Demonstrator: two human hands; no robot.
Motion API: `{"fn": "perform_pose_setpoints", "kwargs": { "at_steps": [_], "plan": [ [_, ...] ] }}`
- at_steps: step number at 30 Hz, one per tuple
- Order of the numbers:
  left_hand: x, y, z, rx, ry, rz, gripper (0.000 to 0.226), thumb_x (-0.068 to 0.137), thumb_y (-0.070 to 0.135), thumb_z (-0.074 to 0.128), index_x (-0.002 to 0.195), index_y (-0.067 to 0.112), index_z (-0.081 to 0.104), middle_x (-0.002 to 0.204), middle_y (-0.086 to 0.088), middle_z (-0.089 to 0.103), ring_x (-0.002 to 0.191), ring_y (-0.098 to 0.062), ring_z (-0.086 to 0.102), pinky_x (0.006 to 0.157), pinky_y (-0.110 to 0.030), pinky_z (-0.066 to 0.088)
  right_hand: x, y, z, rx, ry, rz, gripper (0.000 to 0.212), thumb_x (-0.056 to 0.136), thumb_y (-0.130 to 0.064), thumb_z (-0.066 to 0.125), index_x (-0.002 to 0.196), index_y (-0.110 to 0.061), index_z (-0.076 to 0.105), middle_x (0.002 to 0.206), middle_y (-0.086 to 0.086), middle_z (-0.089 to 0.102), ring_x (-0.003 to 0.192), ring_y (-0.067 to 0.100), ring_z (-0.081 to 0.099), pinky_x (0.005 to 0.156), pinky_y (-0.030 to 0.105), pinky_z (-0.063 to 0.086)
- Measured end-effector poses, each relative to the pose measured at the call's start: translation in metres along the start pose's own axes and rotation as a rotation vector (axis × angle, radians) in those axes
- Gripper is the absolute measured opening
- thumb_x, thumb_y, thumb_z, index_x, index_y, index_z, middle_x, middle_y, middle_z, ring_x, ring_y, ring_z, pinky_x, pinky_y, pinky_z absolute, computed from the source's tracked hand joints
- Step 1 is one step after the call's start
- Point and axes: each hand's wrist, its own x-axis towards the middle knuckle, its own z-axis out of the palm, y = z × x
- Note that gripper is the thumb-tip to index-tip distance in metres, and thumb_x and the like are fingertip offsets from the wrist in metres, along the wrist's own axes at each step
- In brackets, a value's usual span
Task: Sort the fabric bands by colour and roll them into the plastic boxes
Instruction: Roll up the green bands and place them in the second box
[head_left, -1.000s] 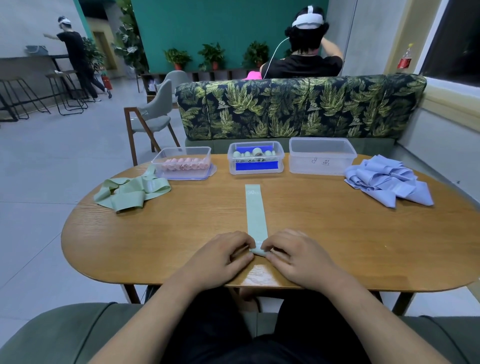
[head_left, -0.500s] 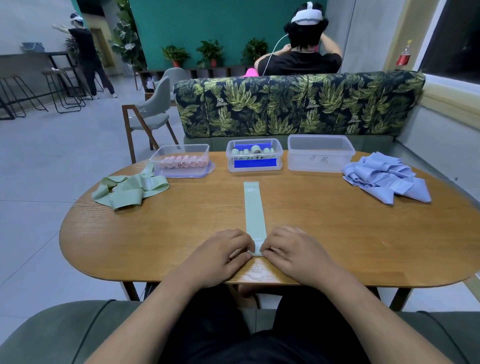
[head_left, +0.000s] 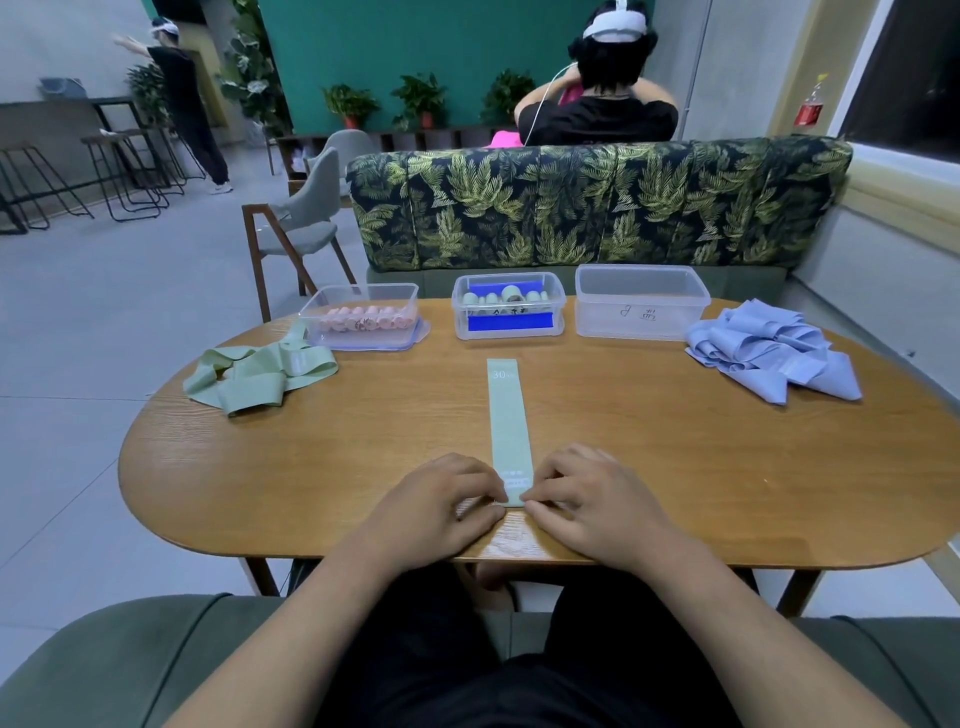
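Both my forearms reach forward from my body and come together, wrists low, on the edge of the surface (head_left: 675, 467) farthest from the middle box (head_left: 509, 312). My left hand (head_left: 441, 504) and my right hand (head_left: 587, 499) lie palm down, knuckles up, with the fingertips turned toward each other.

I count three clear plastic boxes in one row. The middle box holds green rolls (head_left: 522, 296), too close together to count. The left box (head_left: 363, 317) beside it holds a row of pink rolls (head_left: 363, 319). The right box (head_left: 641, 304) stands on the other side and has writing on its front. One green band (head_left: 506, 415) lies flat and straight, starting just in front of the middle box and running toward me. There are two loose heaps: the green heap (head_left: 260, 371) to the left of the middle box, in front of the left box, and the blue heap (head_left: 774, 353) to the right, past the right box. I cannot count the bands inside the heaps.

The fingers of both hands are curled. Each hand pinches one corner of the green band at the end far from the middle box, against the surface.
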Motion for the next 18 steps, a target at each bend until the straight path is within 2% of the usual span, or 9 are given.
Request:
{"fn": "perform_pose_setpoints", "kwargs": {
  "at_steps": [6, 12, 15, 18],
  "plan": [
    [-0.0037, 0.0000, 0.0047, 0.106, 0.042, -0.006, 0.024, 0.101, 0.043, 0.067, 0.115, 0.029, 0.080, 0.114, 0.015, 0.071, 0.110, -0.007, 0.062, 0.092, -0.030, 0.053, 0.0006, -0.0019, -0.0001, -0.058, 0.002, 0.005, 0.025, 0.101, -0.050, 0.056, 0.106, -0.043, 0.080, 0.102, -0.023, 0.060, 0.101, 0.005, 0.053, 0.087, 0.025, 0.036],
    [-0.0031, 0.0027, 0.0050, 0.181, 0.007, -0.038, 0.034, 0.104, 0.049, 0.055, 0.127, 0.034, 0.076, 0.118, 0.013, 0.068, 0.112, -0.008, 0.058, 0.097, -0.017, 0.042, 0.0004, -0.0028, 0.0008, -0.106, -0.038, 0.007, 0.032, 0.106, -0.050, 0.048, 0.119, -0.041, 0.076, 0.113, -0.024, 0.058, 0.107, 0.005, 0.051, 0.093, 0.032, 0.042],
    [-0.0048, 0.0024, 0.0048, 0.186, 0.000, -0.046, 0.036, 0.104, 0.050, 0.054, 0.130, 0.035, 0.075, 0.120, 0.013, 0.068, 0.114, -0.006, 0.056, 0.096, -0.018, 0.043, -0.0005, -0.0031, 0.0007, -0.095, -0.033, -0.021, 0.028, 0.106, -0.041, 0.051, 0.124, -0.036, 0.073, 0.120, -0.021, 0.059, 0.109, 0.007, 0.052, 0.093, 0.029, 0.041],
    [-0.0052, 0.0026, 0.0054, 0.186, -0.005, -0.053, 0.037, 0.104, 0.050, 0.054, 0.129, 0.034, 0.076, 0.121, 0.012, 0.069, 0.115, -0.007, 0.057, 0.097, -0.016, 0.041, -0.0017, -0.0012, 0.0004, -0.045, -0.034, -0.078, 0.020, 0.102, -0.025, 0.059, 0.116, -0.033, 0.071, 0.115, -0.020, 0.060, 0.108, 0.008, 0.054, 0.092, 0.025, 0.036]
  ]
}}
